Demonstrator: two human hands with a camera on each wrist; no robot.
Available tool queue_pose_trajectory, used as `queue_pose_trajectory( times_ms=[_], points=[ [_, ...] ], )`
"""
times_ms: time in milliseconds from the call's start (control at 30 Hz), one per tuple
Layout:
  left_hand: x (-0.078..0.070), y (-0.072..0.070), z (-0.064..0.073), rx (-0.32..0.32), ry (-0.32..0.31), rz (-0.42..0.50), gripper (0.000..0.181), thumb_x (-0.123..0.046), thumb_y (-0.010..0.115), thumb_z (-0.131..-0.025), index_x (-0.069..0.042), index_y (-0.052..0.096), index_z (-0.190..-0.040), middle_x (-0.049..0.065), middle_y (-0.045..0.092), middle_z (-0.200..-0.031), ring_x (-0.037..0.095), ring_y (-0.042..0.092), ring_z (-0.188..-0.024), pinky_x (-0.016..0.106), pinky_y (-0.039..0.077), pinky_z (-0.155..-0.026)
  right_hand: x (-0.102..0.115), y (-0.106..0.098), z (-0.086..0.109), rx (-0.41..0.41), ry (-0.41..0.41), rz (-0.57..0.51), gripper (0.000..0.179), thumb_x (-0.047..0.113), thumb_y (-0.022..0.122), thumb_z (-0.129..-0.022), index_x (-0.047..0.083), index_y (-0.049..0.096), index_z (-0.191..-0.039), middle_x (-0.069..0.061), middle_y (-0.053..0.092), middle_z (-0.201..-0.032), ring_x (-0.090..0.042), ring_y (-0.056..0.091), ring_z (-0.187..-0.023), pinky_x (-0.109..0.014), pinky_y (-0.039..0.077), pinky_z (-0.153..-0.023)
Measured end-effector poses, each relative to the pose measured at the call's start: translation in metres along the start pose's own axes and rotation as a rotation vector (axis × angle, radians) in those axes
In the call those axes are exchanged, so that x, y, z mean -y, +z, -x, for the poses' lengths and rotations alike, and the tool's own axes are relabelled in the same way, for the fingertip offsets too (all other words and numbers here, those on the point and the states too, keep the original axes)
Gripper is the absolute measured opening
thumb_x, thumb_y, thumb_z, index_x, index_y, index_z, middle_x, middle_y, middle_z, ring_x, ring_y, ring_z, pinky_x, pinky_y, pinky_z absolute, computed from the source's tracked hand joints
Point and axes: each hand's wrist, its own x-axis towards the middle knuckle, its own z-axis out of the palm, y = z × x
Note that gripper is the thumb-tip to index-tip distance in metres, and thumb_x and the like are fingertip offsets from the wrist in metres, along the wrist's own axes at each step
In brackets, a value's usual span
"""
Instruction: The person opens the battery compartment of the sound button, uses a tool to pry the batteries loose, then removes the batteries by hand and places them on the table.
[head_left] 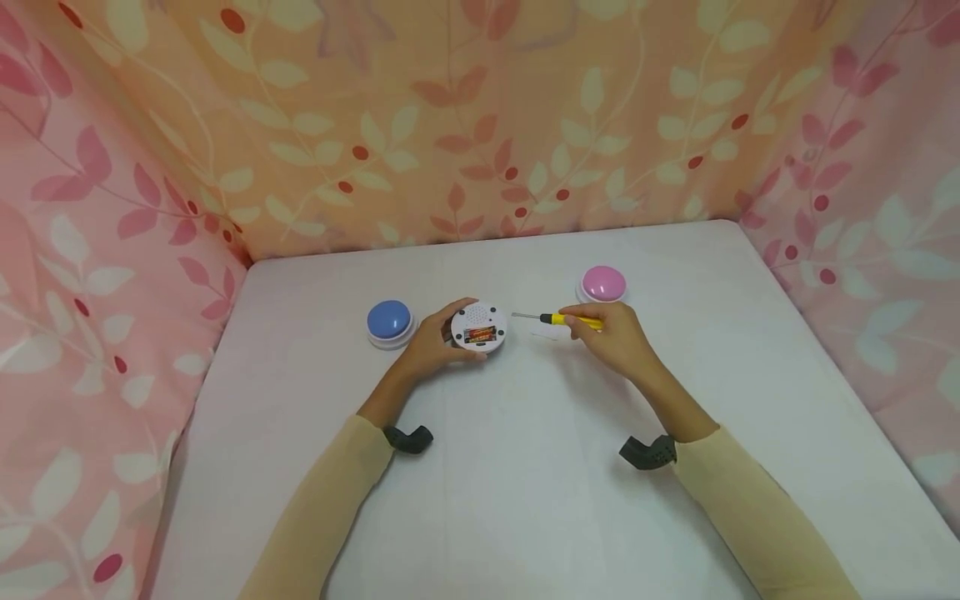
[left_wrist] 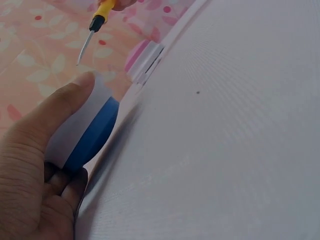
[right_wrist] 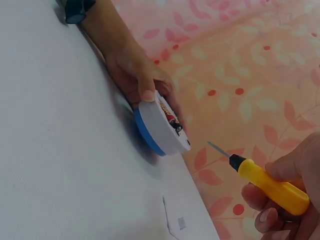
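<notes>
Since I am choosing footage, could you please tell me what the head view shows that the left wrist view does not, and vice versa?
Of the two, only the head view shows the batteries in the held device and the separate blue button. Only the left wrist view shows that device's blue dome. Both show the yellow screwdriver, pink button, left hand gripping the device, and at least part of the right hand.

head: above worktop [head_left: 517, 500], forward-down, farthest | left wrist: close, rightward | right wrist: close, leftward | wrist views share screwdriver [right_wrist: 256, 172]
</notes>
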Motion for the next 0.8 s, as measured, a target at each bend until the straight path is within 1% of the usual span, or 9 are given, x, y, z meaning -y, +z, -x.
queue_pose_trajectory(
  times_ms=[100,233,333,500,567,633,733,800],
  points=[
    [0.0,0.0,0.001,0.003,0.0,0.006,0.098,-0.04,0.097,-0.066,-0.032,0.047,-0.151,-0.006,0.048,-0.152,0.013,0.046,-0.138,0.039,0.038,-0.116,-0.004,-0.001,0.003,-0.006,0.022,0.006,0.028,0.019,0.062,-0.1,0.01,0.074,-0.124,-0.009,0.075,-0.089,-0.026,0.061,-0.098,-0.035,0.052,-0.077],
    [0.0,0.0,0.001,0.003,-0.009,0.003,0.098,-0.041,0.096,-0.066,-0.035,0.048,-0.151,-0.008,0.047,-0.153,0.011,0.046,-0.139,0.037,0.038,-0.116,-0.01,-0.003,0.006,-0.026,0.029,0.014,0.028,0.019,0.062,-0.102,0.007,0.073,-0.124,-0.011,0.074,-0.088,-0.028,0.061,-0.097,-0.038,0.052,-0.083],
    [-0.002,-0.001,0.0,0.001,-0.008,-0.001,0.099,-0.04,0.096,-0.066,-0.032,0.047,-0.151,-0.007,0.047,-0.153,0.012,0.045,-0.139,0.039,0.038,-0.117,-0.015,-0.004,0.007,-0.044,0.048,0.015,0.028,0.02,0.062,-0.102,0.006,0.073,-0.123,-0.014,0.073,-0.088,-0.029,0.061,-0.095,-0.041,0.051,-0.087],
    [-0.002,-0.002,0.0,0.004,-0.006,0.004,0.099,-0.038,0.096,-0.067,-0.028,0.046,-0.152,-0.006,0.046,-0.154,0.015,0.046,-0.138,0.041,0.039,-0.116,-0.028,-0.003,0.006,-0.062,0.093,0.0,0.03,0.021,0.062,-0.102,0.003,0.072,-0.124,-0.017,0.073,-0.092,-0.03,0.057,-0.099,-0.046,0.047,-0.095],
    [-0.002,-0.002,0.001,0.004,-0.009,0.006,0.099,-0.038,0.097,-0.067,-0.029,0.047,-0.152,-0.006,0.046,-0.154,0.014,0.046,-0.138,0.04,0.039,-0.116,-0.033,-0.002,0.006,-0.071,0.096,-0.011,0.03,0.02,0.061,-0.102,0.001,0.071,-0.124,-0.018,0.074,-0.094,-0.031,0.057,-0.099,-0.048,0.046,-0.096],
    [-0.002,-0.001,0.002,0.003,-0.008,0.01,0.098,-0.038,0.097,-0.067,-0.03,0.047,-0.152,-0.006,0.046,-0.154,0.014,0.046,-0.139,0.039,0.039,-0.116,-0.039,0.0,0.005,-0.088,0.099,-0.014,0.03,0.018,0.062,-0.102,0.0,0.072,-0.123,-0.017,0.074,-0.094,-0.031,0.057,-0.098,-0.046,0.045,-0.095],
    [-0.002,-0.001,0.002,0.001,-0.006,0.016,0.098,-0.038,0.097,-0.067,-0.032,0.048,-0.151,-0.006,0.047,-0.153,0.013,0.047,-0.138,0.039,0.039,-0.116,-0.045,0.001,0.003,-0.116,0.101,0.0,0.029,0.016,0.061,-0.101,0.0,0.072,-0.122,-0.016,0.075,-0.095,-0.03,0.058,-0.095,-0.042,0.043,-0.091],
    [-0.002,-0.001,0.002,0.002,-0.004,0.021,0.098,-0.037,0.097,-0.067,-0.031,0.048,-0.151,-0.006,0.048,-0.153,0.014,0.048,-0.137,0.04,0.04,-0.115,-0.048,0.002,0.003,-0.132,0.107,0.01,0.028,0.016,0.061,-0.101,0.001,0.073,-0.122,-0.016,0.075,-0.095,-0.029,0.058,-0.094,-0.039,0.042,-0.088]
  ],
)
